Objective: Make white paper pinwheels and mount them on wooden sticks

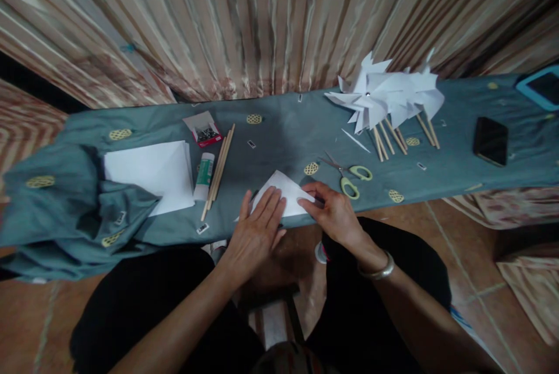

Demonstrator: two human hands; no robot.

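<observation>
A folded sheet of white paper [290, 190], triangular in outline, lies at the front edge of the cloth-covered table. My left hand [259, 225] rests flat on its left part, fingers stretched out. At the paper's right corner, my right hand [334, 211] pinches the edge between thumb and fingers. Just beyond that hand are scissors [349, 179] with light green handles, blades apart. To the left of the paper lie a glue stick [204, 177] and several thin wooden sticks [221, 167].
A stack of white paper [148, 173] lies at left, partly under bunched cloth [87, 199]. Behind the glue is an open box of pins [203, 129]. Paper pinwheels [393, 91] on sticks are piled at the back right, near a phone [490, 141] and a blue-framed device [541, 87].
</observation>
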